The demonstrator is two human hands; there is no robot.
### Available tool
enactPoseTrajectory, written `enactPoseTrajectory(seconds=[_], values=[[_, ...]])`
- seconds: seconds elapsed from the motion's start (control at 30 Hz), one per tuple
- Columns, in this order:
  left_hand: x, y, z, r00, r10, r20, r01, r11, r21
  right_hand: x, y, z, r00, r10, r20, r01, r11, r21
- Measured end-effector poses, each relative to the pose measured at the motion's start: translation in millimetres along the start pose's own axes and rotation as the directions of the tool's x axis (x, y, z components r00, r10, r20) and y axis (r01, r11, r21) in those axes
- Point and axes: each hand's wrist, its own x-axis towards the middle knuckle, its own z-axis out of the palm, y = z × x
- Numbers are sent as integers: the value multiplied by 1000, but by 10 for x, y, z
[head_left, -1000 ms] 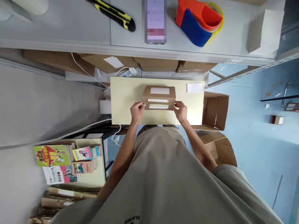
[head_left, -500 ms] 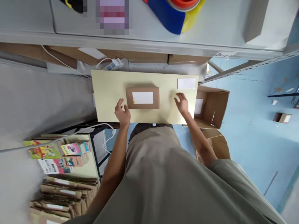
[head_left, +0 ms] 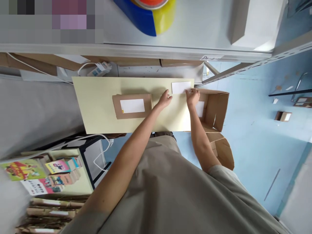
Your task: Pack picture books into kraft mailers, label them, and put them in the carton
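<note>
Reaching across a pale yellow tabletop, your two bare hands meet at a small white label sheet lying flat near the table's far right corner, at about one o'clock from your body. Your left hand touches the sheet's near left corner with loosely spread fingers; your right hand pinches at its right edge, though whether the paper is truly clamped or only touched cannot be told. The step in hand looks like picking up this sheet; lifting it would likely call for sliding a fingertip under an edge, since it lies flush on the surface. A sealed cardboard parcel with a white label on top sits apart at nine o'clock from your left hand, untouched. An open cardboard carton stands just beyond the table's right edge, at three o'clock from your right hand.
</note>
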Motion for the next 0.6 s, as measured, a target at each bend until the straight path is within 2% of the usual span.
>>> enactPoseTrajectory(seconds=[0.07,0.2,0.3,0.4,0.5,0.6], values=[[165,0,152,998,-50,25,53,994,-92,-16,-16,38,1000,14,2,-14,998,58],[287,-63,297,998,63,14,-59,972,-228,-7,-44,57,998,66,-3,-65,988,140],[306,-99,328,995,89,-40,-96,963,-251,13,-56,28,995,99,-26,-92,979,179],[342,-104,332,989,37,-142,-73,963,-259,25,-56,-16,995,104,-6,-100,970,219],[413,-100,334,977,-12,-213,-45,964,-262,26,-50,-53,997,73,31,-78,969,235],[494,-106,335,966,7,-258,-67,972,-223,21,-51,-85,999,29,43,-39,968,247]])
